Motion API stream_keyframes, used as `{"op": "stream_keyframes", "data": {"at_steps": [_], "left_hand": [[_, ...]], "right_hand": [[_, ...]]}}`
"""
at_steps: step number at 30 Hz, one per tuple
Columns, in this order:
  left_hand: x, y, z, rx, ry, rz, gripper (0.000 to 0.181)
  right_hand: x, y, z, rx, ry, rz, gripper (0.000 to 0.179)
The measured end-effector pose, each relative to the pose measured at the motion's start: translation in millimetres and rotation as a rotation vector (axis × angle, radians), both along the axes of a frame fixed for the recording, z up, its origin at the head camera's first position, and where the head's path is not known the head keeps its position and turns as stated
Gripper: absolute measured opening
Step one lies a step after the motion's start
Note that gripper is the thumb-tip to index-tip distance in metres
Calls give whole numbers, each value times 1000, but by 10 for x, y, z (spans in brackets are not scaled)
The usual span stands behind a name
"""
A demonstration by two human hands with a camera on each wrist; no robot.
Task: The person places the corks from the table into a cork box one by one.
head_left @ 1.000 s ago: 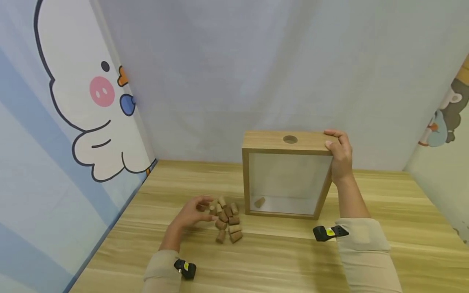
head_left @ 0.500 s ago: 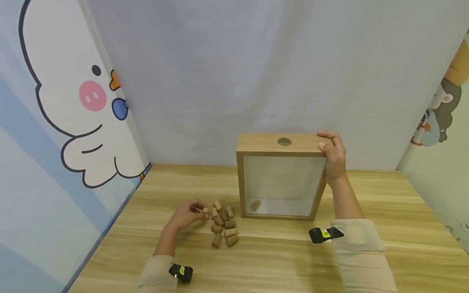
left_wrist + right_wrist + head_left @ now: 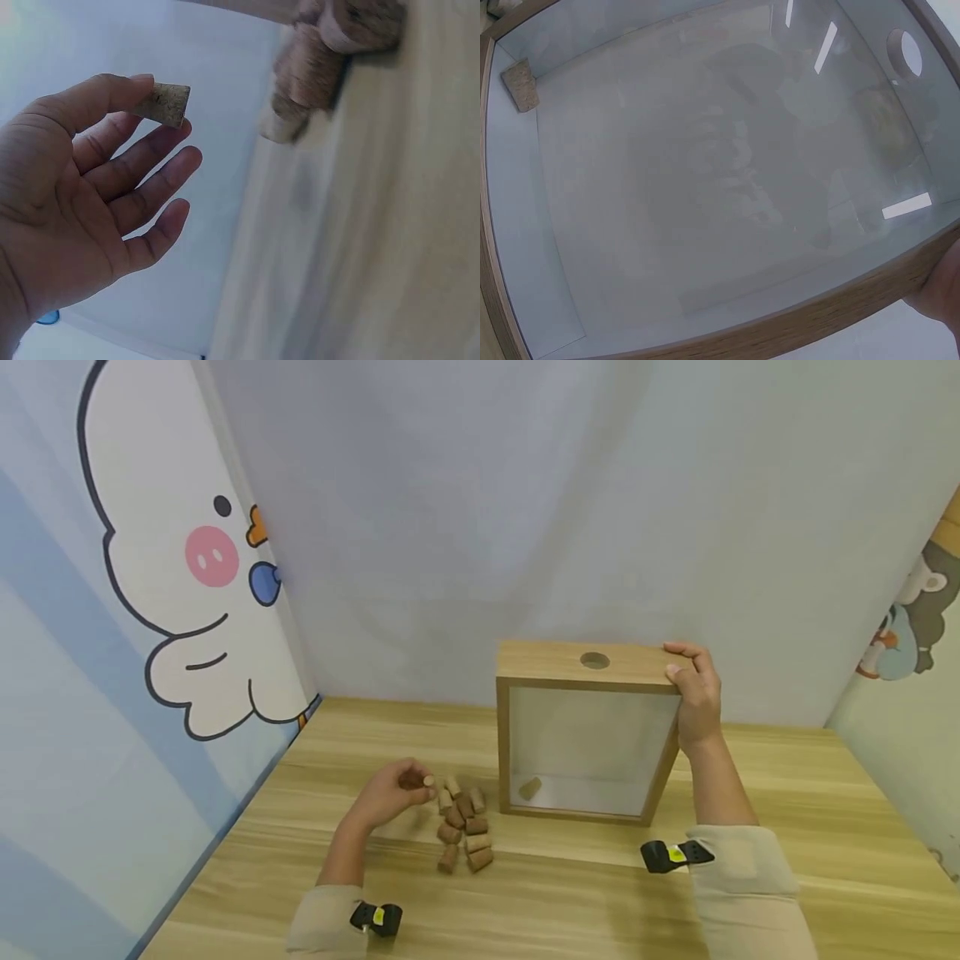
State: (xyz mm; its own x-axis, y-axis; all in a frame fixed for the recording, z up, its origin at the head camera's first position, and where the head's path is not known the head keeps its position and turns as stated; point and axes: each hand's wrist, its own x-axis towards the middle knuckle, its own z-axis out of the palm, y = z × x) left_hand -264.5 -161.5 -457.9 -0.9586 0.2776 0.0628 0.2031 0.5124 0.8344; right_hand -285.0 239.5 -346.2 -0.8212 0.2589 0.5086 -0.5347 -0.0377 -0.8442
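Cork (image 3: 169, 105) pinched between thumb and fingertips of your left grip (image 3: 392, 793), just beside the loose corks (image 3: 455, 816) on the counter (image 3: 570, 893): lift it clear without nudging them, bracing firmly with your right grip (image 3: 699, 702), clasped over the top corner of the wooden box (image 3: 547, 662).

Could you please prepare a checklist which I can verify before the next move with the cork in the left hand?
1. Grip on the cork: ok. The left hand pinches the held cork.
2. Box steadied: ok. The right hand grips the top right corner of the wooden box.
3. Round hole on top uncovered: ok.
4. Held cork above the hole: not ok. It is beside the cork pile, left of the box.
5. Held cork narrow enough for the hole: cannot tell; they are apart.
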Motion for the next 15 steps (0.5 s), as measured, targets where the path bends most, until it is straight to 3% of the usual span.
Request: {"op": "stream_keyframes", "data": {"at_steps": [5, 15], "left_hand": [[44, 98, 209, 47, 64, -37, 16], [153, 274, 530, 44, 227, -14, 26]], "right_hand": [[16, 16, -15, -10, -6, -4, 28], [43, -15, 35, -12, -7, 9, 28]]}}
